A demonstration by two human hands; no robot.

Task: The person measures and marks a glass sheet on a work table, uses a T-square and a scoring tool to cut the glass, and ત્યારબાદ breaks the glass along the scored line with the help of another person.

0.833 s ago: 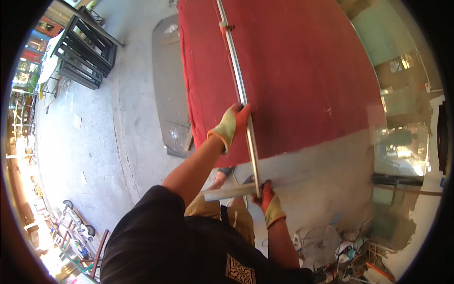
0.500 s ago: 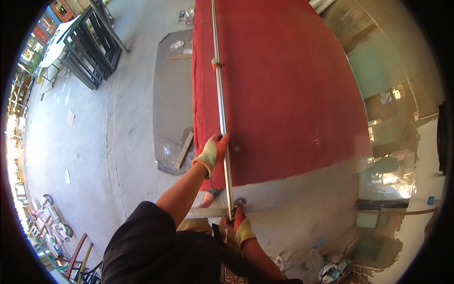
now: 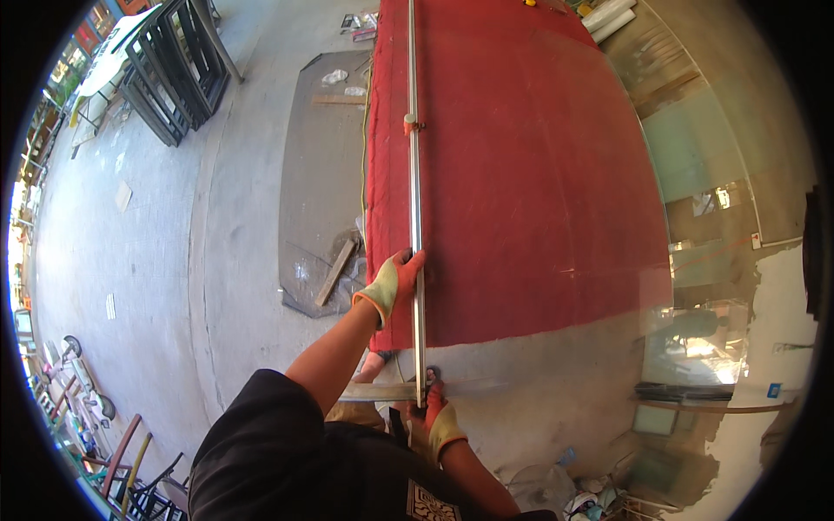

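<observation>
A long metal T-square (image 3: 414,191) lies along the left part of a red cloth-covered table (image 3: 521,191), its crosspiece (image 3: 373,392) at the near end by my body. An orange-and-white slider (image 3: 411,124) sits on the bar farther up. My left hand (image 3: 398,282), in a yellow-and-red glove, is closed round the bar near the table's front. Close to my waist, my right hand (image 3: 440,417), gloved alike, grips the T-square's near end at the crosspiece. Its fingertips are partly hidden there.
A dark sheet (image 3: 321,174) with wood pieces lies on the floor left of the table. Dark frames (image 3: 178,69) lean together at the far left. A scooter (image 3: 87,382) and chairs stand at the lower left. Glass panes (image 3: 695,174) line the right side, with litter (image 3: 591,499) lower down.
The view has shifted slightly, and the far part of the T-square now appears farther right and more upright in the picture. Both hands keep their hold on it.
</observation>
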